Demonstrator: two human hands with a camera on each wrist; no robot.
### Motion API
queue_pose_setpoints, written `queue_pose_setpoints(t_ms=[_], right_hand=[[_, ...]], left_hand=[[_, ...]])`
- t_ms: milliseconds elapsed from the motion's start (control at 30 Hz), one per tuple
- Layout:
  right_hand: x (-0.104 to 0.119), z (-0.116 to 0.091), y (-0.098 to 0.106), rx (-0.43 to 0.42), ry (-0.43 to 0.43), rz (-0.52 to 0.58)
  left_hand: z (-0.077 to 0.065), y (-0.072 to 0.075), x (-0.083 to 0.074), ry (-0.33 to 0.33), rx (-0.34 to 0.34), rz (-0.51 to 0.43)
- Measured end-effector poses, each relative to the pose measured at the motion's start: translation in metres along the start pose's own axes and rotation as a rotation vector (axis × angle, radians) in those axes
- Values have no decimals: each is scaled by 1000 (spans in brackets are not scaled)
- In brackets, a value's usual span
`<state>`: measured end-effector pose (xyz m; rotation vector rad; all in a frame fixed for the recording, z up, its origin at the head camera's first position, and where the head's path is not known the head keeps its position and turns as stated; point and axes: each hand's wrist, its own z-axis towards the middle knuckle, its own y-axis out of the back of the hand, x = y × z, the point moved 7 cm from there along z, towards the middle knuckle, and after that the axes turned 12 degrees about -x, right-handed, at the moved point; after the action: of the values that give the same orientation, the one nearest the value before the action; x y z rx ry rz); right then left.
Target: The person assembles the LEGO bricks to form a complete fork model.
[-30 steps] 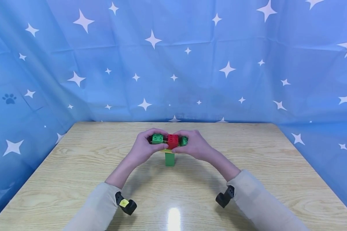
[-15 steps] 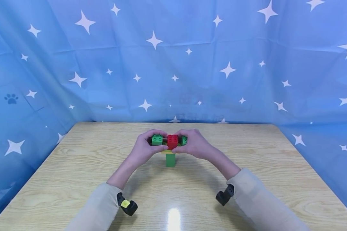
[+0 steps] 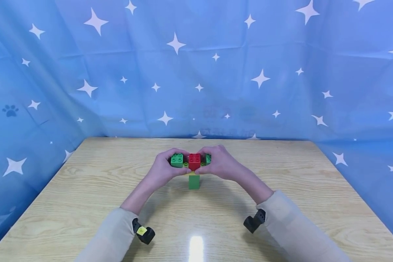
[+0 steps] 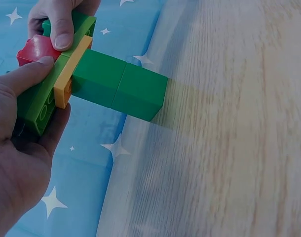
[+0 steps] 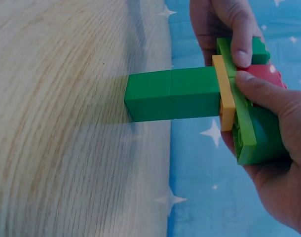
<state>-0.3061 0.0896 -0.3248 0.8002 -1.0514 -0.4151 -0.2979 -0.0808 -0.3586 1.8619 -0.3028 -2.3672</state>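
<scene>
A toy brick structure stands upright on the wooden table in the head view. Its stem is two stacked green bricks (image 4: 120, 85), topped by an orange-yellow plate (image 5: 224, 94) and lime green plates (image 5: 244, 131). A red brick (image 3: 194, 161) sits in the middle on top, with a green brick (image 3: 177, 160) at the left end and another green brick (image 3: 208, 159) at the right end. My left hand (image 3: 162, 167) grips the left end and my right hand (image 3: 221, 165) grips the right end. Both thumbs press near the red brick. The fingers behind are partly hidden.
The light wooden table (image 3: 196, 218) spreads around the structure, with its far edge just beyond the hands. A blue curtain with white stars (image 3: 196, 72) hangs behind and at both sides. Each sleeve cuff carries a small black camera.
The top of the structure has shifted slightly left over its stem, so it looks straighter. Both hands keep their grip, and the head view has moved a little.
</scene>
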Motion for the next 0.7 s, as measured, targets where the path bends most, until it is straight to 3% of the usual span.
queue_pose_setpoints(t_ms=[367, 700], right_hand=[[1, 4, 0, 10, 57, 3], [0, 3, -1, 12, 44, 4]], left_hand=[[0, -2, 2, -14, -23, 3], [2, -2, 7, -7, -36, 41]])
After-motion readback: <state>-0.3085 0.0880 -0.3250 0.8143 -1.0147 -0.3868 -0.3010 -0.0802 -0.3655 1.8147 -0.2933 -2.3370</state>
